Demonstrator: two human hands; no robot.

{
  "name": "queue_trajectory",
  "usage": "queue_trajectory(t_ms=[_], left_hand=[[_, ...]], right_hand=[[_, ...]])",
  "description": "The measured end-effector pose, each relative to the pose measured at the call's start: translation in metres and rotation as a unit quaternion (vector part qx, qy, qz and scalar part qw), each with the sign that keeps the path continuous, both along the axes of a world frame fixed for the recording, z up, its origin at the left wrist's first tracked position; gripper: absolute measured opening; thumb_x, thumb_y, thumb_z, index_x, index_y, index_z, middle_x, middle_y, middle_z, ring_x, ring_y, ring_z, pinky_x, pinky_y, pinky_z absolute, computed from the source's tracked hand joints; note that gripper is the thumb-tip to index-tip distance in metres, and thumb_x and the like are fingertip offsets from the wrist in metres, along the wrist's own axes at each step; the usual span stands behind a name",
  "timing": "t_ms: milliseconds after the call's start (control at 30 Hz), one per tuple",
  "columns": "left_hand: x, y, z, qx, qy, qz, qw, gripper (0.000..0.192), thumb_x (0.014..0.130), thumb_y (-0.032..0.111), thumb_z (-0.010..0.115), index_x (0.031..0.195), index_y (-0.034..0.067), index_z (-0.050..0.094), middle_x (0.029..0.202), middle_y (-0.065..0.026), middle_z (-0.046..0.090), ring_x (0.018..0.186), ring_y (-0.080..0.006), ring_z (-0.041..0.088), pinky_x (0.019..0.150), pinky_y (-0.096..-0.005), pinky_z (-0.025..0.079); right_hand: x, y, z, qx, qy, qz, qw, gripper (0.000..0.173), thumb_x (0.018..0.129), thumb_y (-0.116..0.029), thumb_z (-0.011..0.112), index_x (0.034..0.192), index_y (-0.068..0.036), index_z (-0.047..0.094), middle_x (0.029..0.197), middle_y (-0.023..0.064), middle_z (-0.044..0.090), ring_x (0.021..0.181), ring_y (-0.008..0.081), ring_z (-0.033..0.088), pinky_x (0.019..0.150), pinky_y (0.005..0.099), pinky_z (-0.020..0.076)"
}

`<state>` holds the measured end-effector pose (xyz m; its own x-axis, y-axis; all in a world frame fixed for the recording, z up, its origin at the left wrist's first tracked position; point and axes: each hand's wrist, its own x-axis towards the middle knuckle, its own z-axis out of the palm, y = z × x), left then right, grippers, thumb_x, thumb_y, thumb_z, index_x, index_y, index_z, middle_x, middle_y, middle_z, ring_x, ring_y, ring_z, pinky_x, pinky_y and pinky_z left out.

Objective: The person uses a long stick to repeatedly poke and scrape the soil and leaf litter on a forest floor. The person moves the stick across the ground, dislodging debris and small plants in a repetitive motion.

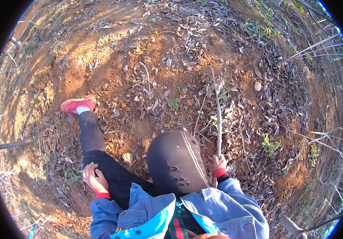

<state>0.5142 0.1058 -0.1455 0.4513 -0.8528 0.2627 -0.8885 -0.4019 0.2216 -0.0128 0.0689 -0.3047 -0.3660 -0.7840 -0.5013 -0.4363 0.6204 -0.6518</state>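
My right hand point(219, 163) is closed around a long wooden stick point(219, 119), low down to the right of my bent knee. From my fist the stick runs forward over the dry leaves and narrows to a curved far end. A rounded brown patch lies at that end; whether it is a tool blade or soil I cannot tell. A short piece of the stick shows behind my wrist. My left hand point(93, 176) rests on the dark trousers point(117, 170) at my left leg, holding nothing. That leg stretches out to a red shoe point(78, 105) on the soil.
Reddish soil point(105, 77) slopes around me, strewn with dry leaves point(189, 30). A short curved twig point(146, 74) and a pale stone point(257, 86) lie ahead. Thin bare stems point(314, 49) stand at the right. A branch point(11, 144) juts in from the left, and a cut stump point(292, 225) is at lower right.
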Motion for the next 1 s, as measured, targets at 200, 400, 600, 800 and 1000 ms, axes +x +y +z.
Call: queue_trajectory(t_ms=[200,400,600,800,1000], left_hand=[[-0.001,-0.002,-0.001,0.006,-0.036,-0.007,0.999,0.017,0.074,0.001,0.057,0.088,0.008,0.065,0.102,-0.0096,0.067,0.103,-0.032,0.059,0.092,-0.045,0.044],[-0.001,-0.001,-0.003,-0.003,-0.011,-0.004,1.0,0.017,0.075,0.003,0.057,0.088,0.009,0.066,0.103,-0.0087,0.067,0.105,-0.0309,0.059,0.093,-0.0454,0.042],[-0.001,-0.003,-0.002,-0.014,-0.021,-0.03,0.999,0.017,0.074,0.002,0.057,0.088,0.009,0.065,0.102,-0.0091,0.067,0.102,-0.0309,0.06,0.091,-0.0451,0.043],[0.0,-0.001,-0.003,-0.012,0.015,-0.006,1.0,0.016,0.075,0.001,0.057,0.087,0.008,0.065,0.101,-0.0099,0.067,0.101,-0.0314,0.06,0.091,-0.0445,0.044],[-0.006,0.001,-0.002,-0.029,-0.001,-0.012,1.0,0.015,0.075,0.001,0.059,0.086,0.007,0.067,0.1,-0.0093,0.068,0.102,-0.0322,0.061,0.093,-0.0446,0.045]], right_hand=[[-0.023,-0.188,0.026,-0.108,-0.196,-0.113,0.968,0.014,0.091,-0.019,0.06,0.09,-0.006,0.056,0.062,0.0015,0.052,0.039,0.0099,0.044,0.035,0.0248,0.036],[-0.052,-0.325,0.013,-0.13,0.097,-0.031,0.986,0.026,0.094,-0.024,0.058,0.106,-0.002,0.05,0.082,0.0202,0.063,0.073,0.037,0.064,0.066,0.0448,0.0507],[-0.057,-0.153,-0.04,0.055,0.231,-0.002,0.971,0.025,0.096,-0.023,0.052,0.112,-0.005,0.044,0.096,0.0276,0.065,0.089,0.0446,0.064,0.076,0.0502,0.0517],[-0.048,-0.083,-0.05,0.023,0.253,0.018,0.967,0.027,0.093,-0.019,0.059,0.108,-0.003,0.043,0.086,0.023,0.062,0.08,0.0436,0.063,0.07,0.0484,0.0503],[-0.035,-0.014,-0.02,0.092,0.165,-0.017,0.982,0.022,0.092,-0.016,0.057,0.107,-0.006,0.044,0.084,0.0174,0.061,0.078,0.0362,0.061,0.069,0.0468,0.0497]])
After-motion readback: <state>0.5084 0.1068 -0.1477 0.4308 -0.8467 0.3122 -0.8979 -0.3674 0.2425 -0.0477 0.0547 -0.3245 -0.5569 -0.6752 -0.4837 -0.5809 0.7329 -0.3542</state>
